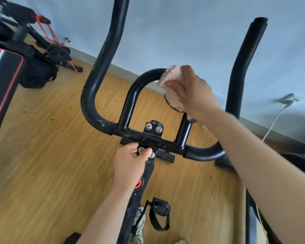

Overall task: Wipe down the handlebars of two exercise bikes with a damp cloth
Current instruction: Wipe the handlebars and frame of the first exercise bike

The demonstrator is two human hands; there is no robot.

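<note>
Head view looked down over the black handlebars (99, 71) of an exercise bike, with the bolted clamp (151, 138) at their middle as the reference point. The left hand (130, 162) reached up from below the clamp, and its curled fingers and thumb gripped the clamp's lower edge beside two of the bolts. Above and to the right of the clamp, the right hand (192, 92) was closed around a pale pink cloth (172, 74), holding it bunched against the top right bend of the inner loop bar (131, 97). Part of the cloth hung down under the palm, along the loop's right leg. The cloth's edges were blurred. The outer bars rose well above the clamp on both sides, toward a grey wall (183, 32). Below the clamp, a strapped pedal (159, 210) sat over the wooden floor (51, 138). Far left of the clamp stood a black padded bench with red stripes (5, 81). Far right of it, a white cable (275, 120) ran down from a wall socket (289, 99).
</note>
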